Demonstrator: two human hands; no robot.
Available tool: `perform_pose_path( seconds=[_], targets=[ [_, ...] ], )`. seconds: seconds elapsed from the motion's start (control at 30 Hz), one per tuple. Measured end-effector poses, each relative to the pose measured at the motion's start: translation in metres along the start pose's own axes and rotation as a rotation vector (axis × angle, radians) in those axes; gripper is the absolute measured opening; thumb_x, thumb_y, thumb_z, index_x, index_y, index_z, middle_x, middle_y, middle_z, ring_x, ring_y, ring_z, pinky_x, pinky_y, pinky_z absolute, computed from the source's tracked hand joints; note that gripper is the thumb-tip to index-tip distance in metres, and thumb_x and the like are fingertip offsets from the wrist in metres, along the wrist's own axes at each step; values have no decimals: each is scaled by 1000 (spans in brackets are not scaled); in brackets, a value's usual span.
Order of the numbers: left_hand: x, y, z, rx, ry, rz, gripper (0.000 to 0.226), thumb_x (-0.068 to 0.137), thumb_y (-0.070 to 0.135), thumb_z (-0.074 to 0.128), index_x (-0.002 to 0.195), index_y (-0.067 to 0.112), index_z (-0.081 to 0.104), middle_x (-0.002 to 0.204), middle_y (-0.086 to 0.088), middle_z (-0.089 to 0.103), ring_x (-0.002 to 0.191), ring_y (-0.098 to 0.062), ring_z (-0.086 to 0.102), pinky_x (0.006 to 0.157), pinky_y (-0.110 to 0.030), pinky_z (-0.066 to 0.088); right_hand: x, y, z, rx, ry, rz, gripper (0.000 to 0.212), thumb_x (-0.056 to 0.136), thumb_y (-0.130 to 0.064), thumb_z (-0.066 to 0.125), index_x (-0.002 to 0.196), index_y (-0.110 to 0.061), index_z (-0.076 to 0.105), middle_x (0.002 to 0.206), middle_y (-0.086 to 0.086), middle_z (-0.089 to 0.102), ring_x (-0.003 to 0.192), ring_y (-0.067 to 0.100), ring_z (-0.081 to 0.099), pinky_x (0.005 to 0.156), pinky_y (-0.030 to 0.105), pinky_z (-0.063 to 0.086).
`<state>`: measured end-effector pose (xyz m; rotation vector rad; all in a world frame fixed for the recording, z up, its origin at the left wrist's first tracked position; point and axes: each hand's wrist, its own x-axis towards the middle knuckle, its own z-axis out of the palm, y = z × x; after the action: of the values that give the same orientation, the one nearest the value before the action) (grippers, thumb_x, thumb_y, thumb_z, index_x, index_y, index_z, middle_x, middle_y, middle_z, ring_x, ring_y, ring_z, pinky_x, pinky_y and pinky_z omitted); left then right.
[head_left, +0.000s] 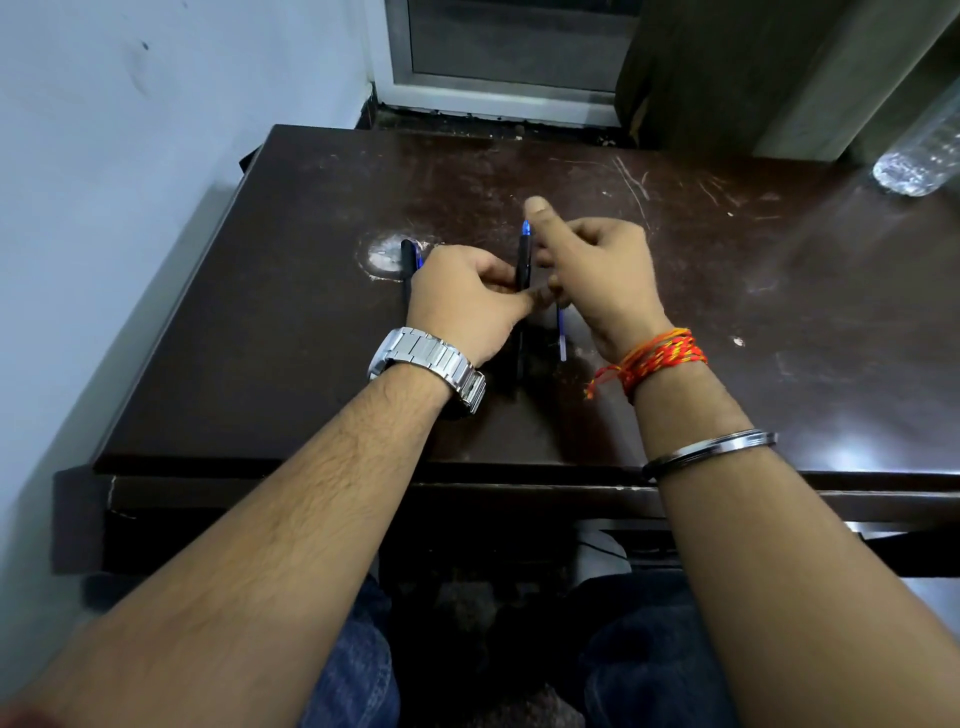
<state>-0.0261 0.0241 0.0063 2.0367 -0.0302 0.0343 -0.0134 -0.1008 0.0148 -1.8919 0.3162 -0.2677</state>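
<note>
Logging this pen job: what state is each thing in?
Pen barrel: gripped by left hand, blue end pointing away.
Refill: out of the barrel, held by right hand.
Second pen: lying on the table.
Bottle: on the table, top out of view.

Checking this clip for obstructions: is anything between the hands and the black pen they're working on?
Nothing visible: the left hand grips the black pen, the right hand holds a thin refill beside it. A second pen lies apart, to the left.
</note>
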Motion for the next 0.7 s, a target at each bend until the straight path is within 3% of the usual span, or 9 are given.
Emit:
perform_pose_path(
  seconds=[0.07, 0.2, 0.3, 0.37, 0.5, 0.63, 0.7],
  targets=[
    [-1, 0, -1, 8, 14, 9, 20, 67, 28, 88, 68, 22, 69, 65, 4, 72, 55, -10, 66, 60, -27, 57, -3, 1, 3, 98, -98, -12, 43, 73, -48, 79, 68, -7, 69, 53, 0, 61, 53, 15, 58, 56, 39, 55],
    [-2, 3, 0, 50, 47, 36, 16, 68, 26, 87, 77, 17, 77, 66, 6, 73, 58, -4, 67, 59, -22, 54, -3, 3, 5, 155, -87, -64, 24, 79, -28, 81, 69, -8, 69, 58, 1, 62, 57, 13, 57, 53, 30, 50],
    [-1, 5, 0, 67, 75, 72, 13, 70, 26, 86, 75, 17, 77, 61, 7, 70, 54, -4, 64, 54, -19, 49, -1, 2, 5, 218, -139, -47, 25, 86, -21, 74, 73, -1, 70, 67, 13, 62, 65, 24, 58, 64, 43, 54],
    [-1, 5, 0, 71, 77, 83, 12, 70, 25, 86, 74, 17, 78, 60, 7, 68, 54, -4, 64, 52, -18, 48, 0, 2, 6, 229, -172, -47, 25, 90, -19, 69, 71, -3, 68, 67, 14, 62, 64, 25, 59, 64, 41, 53],
    [-3, 7, 1, 76, 103, 73, 7, 74, 24, 81, 72, 18, 77, 58, 10, 67, 51, 0, 59, 47, -15, 43, -1, 2, 6, 237, -154, -29, 28, 91, -19, 67, 69, -2, 69, 60, 7, 62, 46, 8, 53, 45, 20, 42],
    [-5, 10, 1, 163, 70, 105, 18, 77, 32, 77, 71, 14, 78, 62, -1, 71, 55, -8, 63, 47, -14, 43, -3, 2, 5, 296, -53, 21, 26, 83, -23, 77, 73, 0, 71, 63, 7, 64, 52, 15, 58, 49, 27, 51],
    [-6, 12, 0, 184, 58, 123, 25, 76, 35, 78, 70, 11, 78, 61, -4, 71, 54, -13, 62, 50, -21, 45, -3, 1, 4, 315, -10, 45, 25, 82, -24, 78, 70, -3, 70, 62, 6, 63, 55, 17, 59, 52, 32, 54]
  ],
)
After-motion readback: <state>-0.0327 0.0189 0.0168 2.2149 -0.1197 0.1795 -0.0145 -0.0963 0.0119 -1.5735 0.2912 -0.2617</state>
